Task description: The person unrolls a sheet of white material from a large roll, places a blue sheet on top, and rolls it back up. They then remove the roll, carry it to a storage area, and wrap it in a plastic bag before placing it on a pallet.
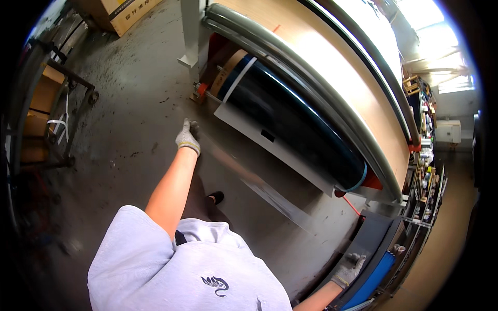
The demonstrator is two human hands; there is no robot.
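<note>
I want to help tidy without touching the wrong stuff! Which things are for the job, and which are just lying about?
Probably for the job:
left gloved hand
right gloved hand
what looks like clear film
big dark roll

Probably just lying about:
cardboard box
wheeled rack
cluttered shelves

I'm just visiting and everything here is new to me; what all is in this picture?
Roll: one, blue-black, beneath the table
Table: one, pale wood-coloured top, upper right
Metal bar: one, grey, along the table's near edge
Clear sheet: seemingly one, see-through, between the hands
Cardboard box: one, brown, upper left
Wheeled rack: one, dark, left side, with cardboard boxes
Shelving: one run, grey, far right; its goods too small to count
Blue panel: one, blue, lower right
Shirt: one, pale grey, bottom
Left hand: one, pale-gloved, near the roll's left end
Right hand: one, pale-gloved, lower right
</note>
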